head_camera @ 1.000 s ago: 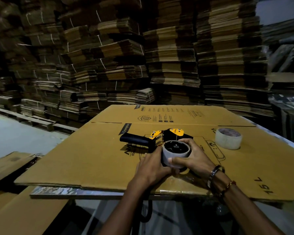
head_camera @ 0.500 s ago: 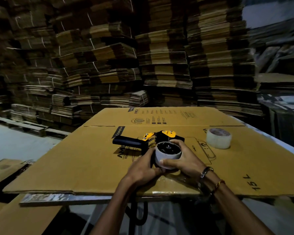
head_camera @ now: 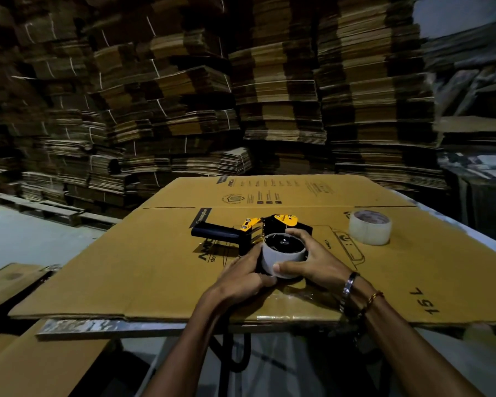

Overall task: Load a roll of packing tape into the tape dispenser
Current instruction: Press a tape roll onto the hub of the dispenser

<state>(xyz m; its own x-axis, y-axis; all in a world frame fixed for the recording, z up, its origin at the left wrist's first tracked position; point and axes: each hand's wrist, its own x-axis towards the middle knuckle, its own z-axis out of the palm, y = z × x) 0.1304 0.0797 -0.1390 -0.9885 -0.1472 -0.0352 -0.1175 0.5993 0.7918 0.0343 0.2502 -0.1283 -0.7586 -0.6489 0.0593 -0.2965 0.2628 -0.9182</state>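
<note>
Stacks of flattened boxes (head_camera: 184, 110) fill the far side. A cardboard sheet (head_camera: 143, 270) covers the table, and the dispenser (head_camera: 258, 230) lies on its side near the middle, handle to the left. Little has changed over the last second: the core (head_camera: 282, 257) sits on the hub as before, so it likely has yet to come off. A full roll (head_camera: 370, 227) waits far right. The left hand (head_camera: 241, 277) braces the frame, fingers curled; the right hand (head_camera: 315, 260) wraps the core.
</note>
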